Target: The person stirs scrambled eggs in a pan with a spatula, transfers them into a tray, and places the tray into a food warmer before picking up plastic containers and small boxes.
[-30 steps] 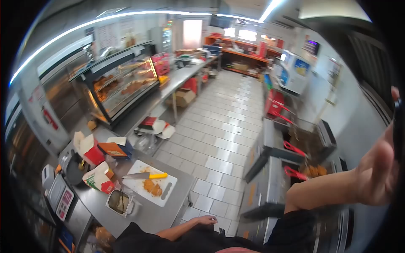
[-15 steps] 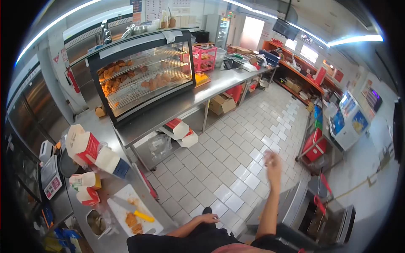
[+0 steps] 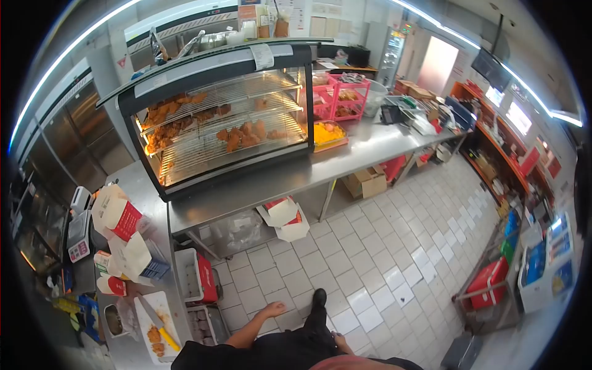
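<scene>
My left hand hangs over the tiled floor in front of me, its fingers loosely bent and nothing visible in them. Beside my leg, low in the view, is my right hand, small and partly hidden; its fingers cannot be made out. Left of me, a white cutting board lies on the steel counter with pieces of fried food and a knife with a yellow handle. Neither hand touches them. A glass-fronted warming cabinet with fried chicken on its racks stands ahead.
Open food boxes and a scale stand on the left counter. A long steel table runs ahead, with boxes beneath. Red-fronted containers sit low by the counter. A cart with a red box is at the right.
My view has turned left and moved nearer the cabinet. My right hand has dropped from its raised position to beside my leg. One foot now shows stepping forward.
</scene>
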`<state>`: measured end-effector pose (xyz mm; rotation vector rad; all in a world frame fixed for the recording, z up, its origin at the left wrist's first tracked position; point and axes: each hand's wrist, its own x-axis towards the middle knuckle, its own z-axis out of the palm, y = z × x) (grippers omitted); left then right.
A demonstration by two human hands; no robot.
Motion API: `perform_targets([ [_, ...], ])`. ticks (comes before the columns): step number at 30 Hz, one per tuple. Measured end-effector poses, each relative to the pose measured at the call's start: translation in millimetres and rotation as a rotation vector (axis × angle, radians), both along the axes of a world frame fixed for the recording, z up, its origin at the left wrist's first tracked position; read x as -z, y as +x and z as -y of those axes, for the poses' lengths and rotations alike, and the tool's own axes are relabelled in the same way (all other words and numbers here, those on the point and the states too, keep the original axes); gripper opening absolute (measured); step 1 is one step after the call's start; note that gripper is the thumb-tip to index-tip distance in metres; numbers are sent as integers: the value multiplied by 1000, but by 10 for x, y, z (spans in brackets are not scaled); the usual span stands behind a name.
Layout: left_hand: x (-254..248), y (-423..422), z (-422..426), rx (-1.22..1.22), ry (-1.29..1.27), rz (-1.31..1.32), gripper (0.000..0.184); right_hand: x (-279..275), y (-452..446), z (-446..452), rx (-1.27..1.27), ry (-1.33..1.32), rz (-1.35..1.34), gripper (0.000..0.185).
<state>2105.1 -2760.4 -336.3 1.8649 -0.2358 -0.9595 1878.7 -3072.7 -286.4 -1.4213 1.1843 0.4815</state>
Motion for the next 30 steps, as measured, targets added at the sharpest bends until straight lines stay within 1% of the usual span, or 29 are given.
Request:
perform_targets([
  [1,-57,18,-110,-124,141,-54,44,10,128,246,-123,-37,-6,48],
  [2,-257,2,-187,-294,283,-197,43,113,288,475,-245,-74,-4,49],
  [3,-445,-44,-224,-441,356,-331,43,1208,178,799,-702,-269,410,49],
  [4,-577,-139,-258,-573,385,-438,42,1884,143,1067,-1023,-614,863,50],
  [5,-600,-185,-307,-688,353,-526,42,1632,392,1189,-924,-240,616,49],
  [6,-619,-231,-357,-810,323,-608,42,1357,619,1323,-760,29,334,50],
  [8,-704,-224,-323,-861,282,-607,45,1025,1290,1548,-742,167,130,53],
  [10,-725,-265,-179,-904,231,-612,45,620,1968,1730,-604,249,-244,56],
  [11,-714,-244,-64,-925,204,-617,45,548,2238,1764,-649,177,-212,56],
  [12,-730,-221,40,-944,180,-619,45,627,2573,1809,-778,168,-176,55],
  [14,-840,-50,339,-800,130,-567,45,424,3176,1700,-942,149,4,58],
  [15,-806,42,489,-757,102,-547,45,404,3468,1567,-1042,169,31,55],
  [17,-648,244,686,-685,50,-518,45,137,4009,1200,-1438,238,121,44],
  [18,-577,338,745,-664,34,-512,45,404,4171,1029,-1615,341,352,40],
  [19,-523,456,770,-651,21,-509,46,785,4201,887,-1770,451,589,36],
  [20,-480,610,749,-644,8,-505,46,420,4276,780,-1765,704,502,32],
  [22,-381,946,694,-673,-23,-496,46,-24,4352,932,-1564,411,591,32],
  [23,-322,1102,654,-704,-40,-494,46,-89,4336,992,-1459,281,624,32],
  [24,-271,1331,607,-747,-66,-488,46,57,4568,998,-1851,90,681,37],
  [26,-248,1680,546,-855,-98,-501,46,398,4906,908,-1785,137,681,36],
  [27,-357,1844,547,-899,-61,-536,46,15,4965,941,-1716,181,617,38],
  [28,-365,1989,490,-862,-40,-549,46,-301,5018,999,-1641,222,557,41],
  [30,-408,2154,346,-819,16,-543,46,-535,5182,911,-1636,207,451,42],
])
